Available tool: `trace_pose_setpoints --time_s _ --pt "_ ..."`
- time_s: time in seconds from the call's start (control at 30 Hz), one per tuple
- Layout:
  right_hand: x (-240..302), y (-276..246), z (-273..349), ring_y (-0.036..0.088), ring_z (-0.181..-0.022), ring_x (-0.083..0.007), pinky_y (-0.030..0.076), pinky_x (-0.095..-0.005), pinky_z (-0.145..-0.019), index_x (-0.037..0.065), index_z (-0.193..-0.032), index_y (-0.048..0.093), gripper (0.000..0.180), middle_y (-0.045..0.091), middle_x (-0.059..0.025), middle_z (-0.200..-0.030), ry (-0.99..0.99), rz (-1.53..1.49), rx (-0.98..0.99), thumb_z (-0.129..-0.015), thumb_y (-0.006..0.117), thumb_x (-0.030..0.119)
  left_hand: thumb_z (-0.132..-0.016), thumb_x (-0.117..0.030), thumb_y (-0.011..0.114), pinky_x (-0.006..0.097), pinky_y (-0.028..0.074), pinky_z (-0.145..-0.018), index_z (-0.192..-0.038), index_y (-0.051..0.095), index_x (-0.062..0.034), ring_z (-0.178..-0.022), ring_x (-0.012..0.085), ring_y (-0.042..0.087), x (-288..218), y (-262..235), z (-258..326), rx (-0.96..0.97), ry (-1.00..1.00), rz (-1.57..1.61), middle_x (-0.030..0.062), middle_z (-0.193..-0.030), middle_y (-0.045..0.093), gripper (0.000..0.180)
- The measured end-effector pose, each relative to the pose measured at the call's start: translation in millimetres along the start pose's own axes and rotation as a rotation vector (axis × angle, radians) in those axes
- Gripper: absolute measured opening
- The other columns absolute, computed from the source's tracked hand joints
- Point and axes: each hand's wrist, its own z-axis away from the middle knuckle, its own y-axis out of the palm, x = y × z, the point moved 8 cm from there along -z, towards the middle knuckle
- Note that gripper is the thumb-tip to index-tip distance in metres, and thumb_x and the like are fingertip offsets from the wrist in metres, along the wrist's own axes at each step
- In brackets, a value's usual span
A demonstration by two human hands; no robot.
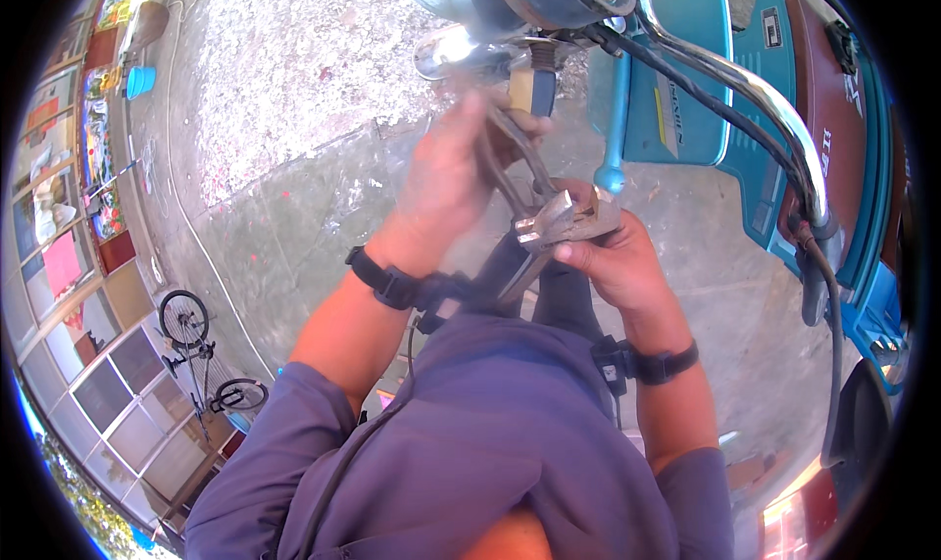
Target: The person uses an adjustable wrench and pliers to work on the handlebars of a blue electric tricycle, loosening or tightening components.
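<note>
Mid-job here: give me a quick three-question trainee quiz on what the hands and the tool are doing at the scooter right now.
1. True or false: the left hand grips the handles of the pliers.
2. Which hand is at the plier head? A) right hand B) left hand C) neither
3. What colour is the scooter body?

Key: 1 true. 2 A. 3 teal blue.

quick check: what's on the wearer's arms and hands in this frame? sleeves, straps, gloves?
Both hands bare, no gloves: left hand, right hand. Each wrist carries a black strap with a small black module: left strap, right strap. Short purple-grey shirt sleeves end above the elbows; forearms uncovered.
</note>
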Motion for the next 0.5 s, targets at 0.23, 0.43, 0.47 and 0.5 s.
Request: trace_pose_setpoints --time_s 0.23,0.43,0.47,0.5 --pt "7.4 -2.7 1.2 0.065 -0.103 -0.0167 0.052 -0.0337 -0.094 -0.001 -0.122 0.062 0.038 0.070 -0.0071 -0.110 0.078 0.104 0.174 -0.087 0.074 0.010 -0.086 -0.015 0.076 0.035 0.051 -0.089 -0.129 0.053 -0.0018 -0.094 0.0184 0.063 -23.2 23.3 31.7 0.262 -0.150 -0.403 0.0056 -0.101 0.064 0.051" --pt "7.2 6.9 -0.1 0.067 -0.088 -0.0153 0.056 -0.0311 -0.078 -0.003 -0.118 0.062 0.043 0.069 -0.0082 -0.102 0.148 0.054 0.220 -0.088 0.076 0.025 -0.072 -0.013 0.086 0.032 0.046 -0.099 -0.140 0.048 0.0012 -0.112 0.0184 0.059 -13.9 53.9 34.4 0.447 -0.239 -0.333 0.0074 -0.123 0.062 0.079" --pt "4.4 7.1 1.2 0.067 -0.085 -0.0150 0.056 -0.0302 -0.075 -0.003 -0.118 0.062 0.043 0.069 -0.0083 -0.101 0.159 0.037 0.221 -0.089 0.075 0.026 -0.071 -0.013 0.086 0.033 0.046 -0.100 -0.140 0.048 0.0013 -0.113 0.0186 0.059 -12.0 54.1 33.6 0.470 -0.242 -0.353 0.0080 -0.124 0.061 0.080" --pt "2.7 7.6 1.8 0.067 -0.083 -0.0147 0.057 -0.0294 -0.072 -0.002 -0.117 0.062 0.043 0.069 -0.0083 -0.099 0.168 0.018 0.221 -0.089 0.075 0.027 -0.070 -0.014 0.086 0.033 0.045 -0.101 -0.139 0.049 0.0014 -0.115 0.0188 0.058 -10.8 53.9 31.6 0.493 -0.246 -0.375 0.0085 -0.126 0.061 0.080"
